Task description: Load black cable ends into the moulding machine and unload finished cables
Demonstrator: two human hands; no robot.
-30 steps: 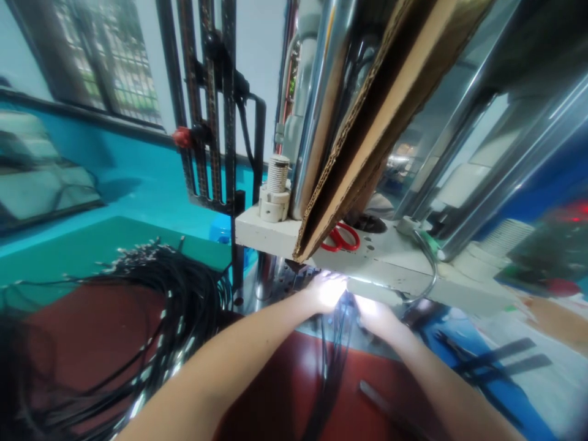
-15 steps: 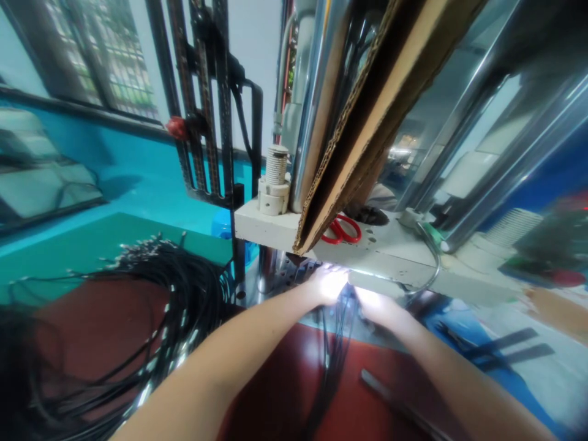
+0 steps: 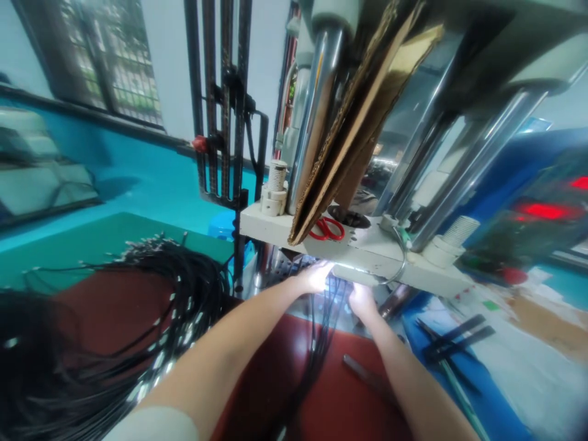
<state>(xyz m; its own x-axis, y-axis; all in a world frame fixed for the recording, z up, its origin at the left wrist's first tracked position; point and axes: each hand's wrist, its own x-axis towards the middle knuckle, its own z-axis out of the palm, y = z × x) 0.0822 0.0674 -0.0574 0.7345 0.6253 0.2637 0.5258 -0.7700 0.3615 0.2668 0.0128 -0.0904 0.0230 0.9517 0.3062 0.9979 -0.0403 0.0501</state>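
Under the machine's pale plate, my left hand reaches into a bright light. Glare washes out its fingers, so I cannot make out a hold. My right hand is at the right of the lit gap, its fingers blurred and partly hidden. Between the two hands, a bundle of thin black cables hangs from the lit work area down over the red-brown table. The cables' upper ends are lost in the glare.
Many black cables with pale ends lie coiled at left. Red-handled scissors and cardboard sheets rest on the plate. A slim metal tool lies on the table. Dark strip-like tools lie on blue material at right.
The camera view has shifted, with the machine appearing further left. My hands have moved apart, with a wider gap between them where the cables show.
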